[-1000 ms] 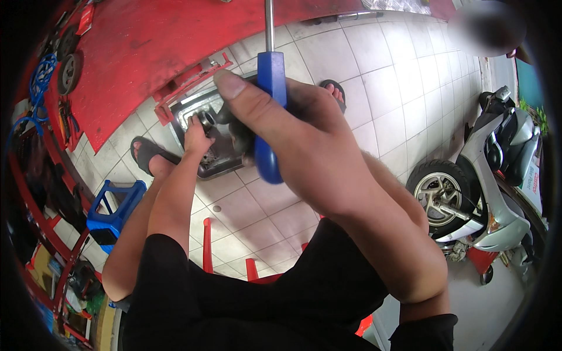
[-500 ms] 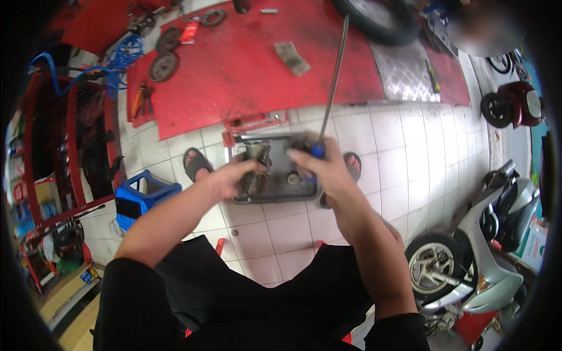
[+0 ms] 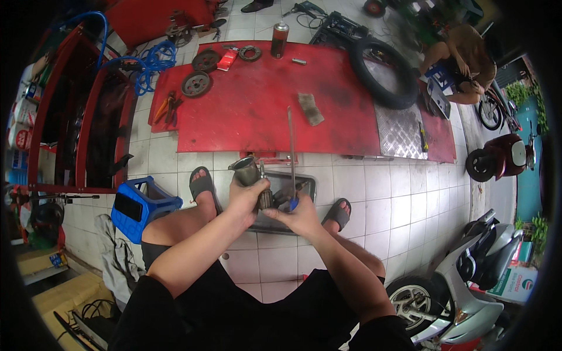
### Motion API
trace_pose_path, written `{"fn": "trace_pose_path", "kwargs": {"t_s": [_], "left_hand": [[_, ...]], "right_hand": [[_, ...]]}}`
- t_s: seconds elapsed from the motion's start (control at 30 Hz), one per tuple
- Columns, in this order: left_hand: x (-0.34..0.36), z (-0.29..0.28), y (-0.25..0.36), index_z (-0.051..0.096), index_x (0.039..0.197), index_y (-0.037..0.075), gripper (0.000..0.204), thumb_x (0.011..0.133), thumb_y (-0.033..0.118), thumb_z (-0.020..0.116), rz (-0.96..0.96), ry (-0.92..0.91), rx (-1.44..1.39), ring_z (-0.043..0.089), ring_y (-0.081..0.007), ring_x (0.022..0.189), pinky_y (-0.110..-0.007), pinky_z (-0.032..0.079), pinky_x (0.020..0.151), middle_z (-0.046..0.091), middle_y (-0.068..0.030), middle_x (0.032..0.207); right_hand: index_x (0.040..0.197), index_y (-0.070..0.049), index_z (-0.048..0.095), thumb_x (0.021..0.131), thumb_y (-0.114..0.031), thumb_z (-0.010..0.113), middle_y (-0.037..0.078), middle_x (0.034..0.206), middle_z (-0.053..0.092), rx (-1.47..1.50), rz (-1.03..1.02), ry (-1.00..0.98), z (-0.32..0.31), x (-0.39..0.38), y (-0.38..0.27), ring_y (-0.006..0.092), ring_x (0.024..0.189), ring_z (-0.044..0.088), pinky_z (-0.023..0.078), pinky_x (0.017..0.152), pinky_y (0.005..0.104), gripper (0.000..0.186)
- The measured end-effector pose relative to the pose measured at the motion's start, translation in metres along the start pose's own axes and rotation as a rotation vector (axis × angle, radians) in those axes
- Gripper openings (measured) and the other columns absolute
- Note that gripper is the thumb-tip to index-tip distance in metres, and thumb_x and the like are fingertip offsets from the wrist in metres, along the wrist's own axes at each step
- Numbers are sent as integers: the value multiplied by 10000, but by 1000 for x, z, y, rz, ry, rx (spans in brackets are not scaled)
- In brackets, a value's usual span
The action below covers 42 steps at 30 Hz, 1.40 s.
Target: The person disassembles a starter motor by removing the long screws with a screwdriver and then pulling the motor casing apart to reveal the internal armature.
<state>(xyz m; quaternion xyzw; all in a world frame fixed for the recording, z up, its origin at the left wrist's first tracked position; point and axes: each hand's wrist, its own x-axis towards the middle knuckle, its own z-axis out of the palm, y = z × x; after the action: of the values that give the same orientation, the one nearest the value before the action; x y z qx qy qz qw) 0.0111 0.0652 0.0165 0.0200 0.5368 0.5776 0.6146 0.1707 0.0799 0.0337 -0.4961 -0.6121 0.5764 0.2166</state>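
Observation:
My left hand (image 3: 247,200) is closed around a dull metal part (image 3: 246,171) with a flared cup at its top and a narrower cylindrical body. Just beside it, my right hand (image 3: 301,216) grips the blue handle (image 3: 293,204) of a long screwdriver, whose thin shaft (image 3: 291,140) points up and away from me. Some of the right fingers are hidden behind the handle and darker shapes. Both hands are over a grey metal tray (image 3: 314,191) on the tiled floor between my sandalled feet, and they cover much of what lies in it.
A red platform (image 3: 246,117) holds a tyre (image 3: 404,96), pulleys (image 3: 196,85), pliers and a spray can (image 3: 280,40). Left stand a blue stool (image 3: 134,225) and red rack (image 3: 79,111). A silver scooter (image 3: 468,322) is right; another person (image 3: 474,64) crouches at top right.
The screwdriver has dropped from close to my face to over the tray, near my left hand. The metal part is more upright. The view has tilted up, showing more of the platform and floor beyond.

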Motion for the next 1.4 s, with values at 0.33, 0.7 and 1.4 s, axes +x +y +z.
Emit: {"fn": "trace_pose_path", "kwargs": {"t_s": [0.33,0.7,1.4], "left_hand": [[0,2,37,501,1248,91,445,871,187,717,-43,-365,-24,572,-153,979,-318,501,771,573,-39,1086],[-12,-5,13,558,1141,-60,607,626,96,839,463,-531,837,648,-245,995,-352,492,910,661,-175,1029],[-11,-6,-21,549,1075,-16,579,604,94,866,642,-586,907,623,-289,903,-362,506,812,622,-160,975]], "right_hand": [[990,13,698,724,-223,855,45,904,688,135,-54,125,-6,0,26,98,729,599,484,649,260,388],[1088,71,630,670,-29,776,124,1130,609,463,-250,42,-66,-7,0,159,925,610,498,772,278,454],[1129,11,677,635,-131,887,111,755,682,-12,-668,84,-48,-15,-10,61,593,556,461,641,227,555]]}}
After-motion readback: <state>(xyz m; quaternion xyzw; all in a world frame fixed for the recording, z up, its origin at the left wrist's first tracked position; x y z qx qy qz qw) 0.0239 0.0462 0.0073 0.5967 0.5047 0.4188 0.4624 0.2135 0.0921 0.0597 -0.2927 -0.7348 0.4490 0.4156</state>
